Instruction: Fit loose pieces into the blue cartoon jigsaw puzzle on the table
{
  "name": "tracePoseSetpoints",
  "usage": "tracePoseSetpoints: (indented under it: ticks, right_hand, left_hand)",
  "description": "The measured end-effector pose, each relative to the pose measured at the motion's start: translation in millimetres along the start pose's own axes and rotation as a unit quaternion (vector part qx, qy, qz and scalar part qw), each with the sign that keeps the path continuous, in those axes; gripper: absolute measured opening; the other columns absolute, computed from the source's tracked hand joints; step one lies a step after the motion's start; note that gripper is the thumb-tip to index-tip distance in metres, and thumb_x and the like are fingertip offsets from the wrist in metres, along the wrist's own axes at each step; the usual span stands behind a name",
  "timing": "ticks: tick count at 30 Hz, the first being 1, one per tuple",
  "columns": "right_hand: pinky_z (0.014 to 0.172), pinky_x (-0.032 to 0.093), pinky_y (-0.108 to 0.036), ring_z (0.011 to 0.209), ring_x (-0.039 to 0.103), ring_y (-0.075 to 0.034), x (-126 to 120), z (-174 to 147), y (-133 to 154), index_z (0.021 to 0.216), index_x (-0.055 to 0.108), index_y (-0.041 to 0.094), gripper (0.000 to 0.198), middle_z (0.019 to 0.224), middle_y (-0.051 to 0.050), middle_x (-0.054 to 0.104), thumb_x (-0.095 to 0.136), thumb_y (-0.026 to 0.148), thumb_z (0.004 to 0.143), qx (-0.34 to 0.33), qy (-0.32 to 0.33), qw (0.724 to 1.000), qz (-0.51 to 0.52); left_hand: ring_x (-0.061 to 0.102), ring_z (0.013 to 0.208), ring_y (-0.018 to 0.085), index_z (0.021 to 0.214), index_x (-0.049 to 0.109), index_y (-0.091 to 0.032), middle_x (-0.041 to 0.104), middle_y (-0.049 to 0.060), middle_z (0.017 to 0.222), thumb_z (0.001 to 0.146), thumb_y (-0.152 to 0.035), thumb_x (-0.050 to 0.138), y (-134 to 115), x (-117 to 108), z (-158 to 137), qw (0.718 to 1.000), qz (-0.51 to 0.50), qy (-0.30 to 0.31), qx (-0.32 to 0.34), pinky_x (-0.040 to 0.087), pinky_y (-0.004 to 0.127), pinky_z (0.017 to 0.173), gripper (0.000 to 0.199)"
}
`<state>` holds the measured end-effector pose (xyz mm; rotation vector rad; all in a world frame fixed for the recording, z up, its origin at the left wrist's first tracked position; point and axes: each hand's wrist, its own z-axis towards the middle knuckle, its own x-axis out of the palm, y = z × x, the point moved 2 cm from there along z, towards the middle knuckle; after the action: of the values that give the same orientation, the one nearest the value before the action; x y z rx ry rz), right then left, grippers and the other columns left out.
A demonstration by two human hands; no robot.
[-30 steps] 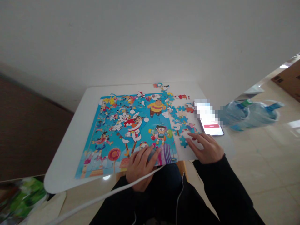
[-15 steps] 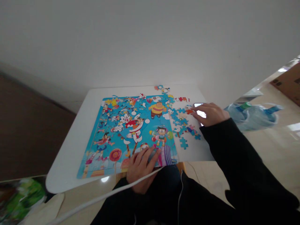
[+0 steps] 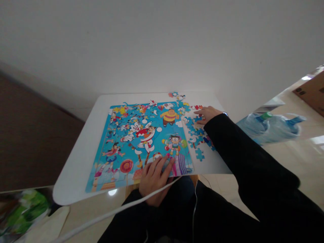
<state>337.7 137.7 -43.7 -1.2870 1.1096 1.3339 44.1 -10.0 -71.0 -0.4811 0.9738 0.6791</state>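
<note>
A colourful cartoon jigsaw puzzle [image 3: 121, 145] on a blue board lies on the white table. My left hand [image 3: 155, 175] rests on the puzzle's near edge, fingers stretched out flat over the picture. To the right of the board lie several loose jigsaw pieces [image 3: 199, 154], mostly blue. My right hand [image 3: 209, 114] is over the upper part of these pieces. Its index finger and thumb are apart, with red and orange pieces close by the fingertips. No piece is plainly held in it. My right sleeve covers some of the pieces and most of a phone, leaving one edge showing.
A white cable [image 3: 118, 211] crosses in front of my left wrist. The white table [image 3: 73, 168] stands against a pale wall. Large water bottles [image 3: 274, 126] and a cardboard box [image 3: 311, 89] are on the floor at right. A green bag [image 3: 27, 209] sits at lower left.
My right hand has moved left and slightly away from me, from beside the phone and a red piece to over the upper loose pieces. My left hand has stayed in place.
</note>
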Motion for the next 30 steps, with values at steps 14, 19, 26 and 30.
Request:
tracePoseSetpoints:
  ticks: [14,19,26,30]
  right_hand:
    - [0.054,0.052,-0.024,0.055,0.064,-0.013,-2.9,-46.5,121.8,0.083,0.064,0.016,0.016,0.063,-0.001,0.067,0.063,0.025,0.070,0.007,0.038,0.855,0.517]
    - [0.055,0.051,-0.023,0.056,0.064,-0.012,8.5,-39.0,132.7,0.077,0.069,0.018,0.009,0.063,-0.001,0.069,0.064,0.024,0.071,0.003,0.044,0.900,0.434]
    - [0.054,0.042,-0.022,0.057,0.057,-0.011,4.2,-43.3,128.3,0.088,0.073,0.022,0.019,0.070,-0.002,0.068,0.059,0.031,0.078,-0.050,-0.044,0.962,0.264]
    - [0.055,0.042,-0.021,0.059,0.058,-0.011,10.7,-45.4,122.4,0.085,0.073,0.023,0.019,0.068,-0.001,0.067,0.056,0.029,0.078,-0.036,-0.069,0.957,0.278]
  left_hand:
    - [0.051,0.113,0.023,0.124,0.053,-0.018,0.056,0.008,0.123,0.092,-0.043,0.037,10.6,-14.4,-1.7,0.996,-0.038,0.058,0.064,0.039,0.033,0.090,0.044]
    - [0.055,0.107,0.020,0.112,0.061,-0.019,0.063,0.006,0.111,0.091,-0.032,0.044,15.7,-19.6,4.7,0.997,-0.045,-0.001,0.058,0.041,0.032,0.091,0.030]
    - [0.050,0.114,0.028,0.121,0.055,-0.011,0.053,0.013,0.127,0.092,-0.036,0.037,25.6,1.5,21.7,0.998,-0.025,0.057,0.031,0.044,0.041,0.089,0.042]
    - [0.050,0.115,0.028,0.122,0.053,-0.010,0.053,0.013,0.126,0.092,-0.038,0.038,26.1,5.5,23.3,0.997,-0.039,0.068,0.018,0.043,0.043,0.092,0.044]
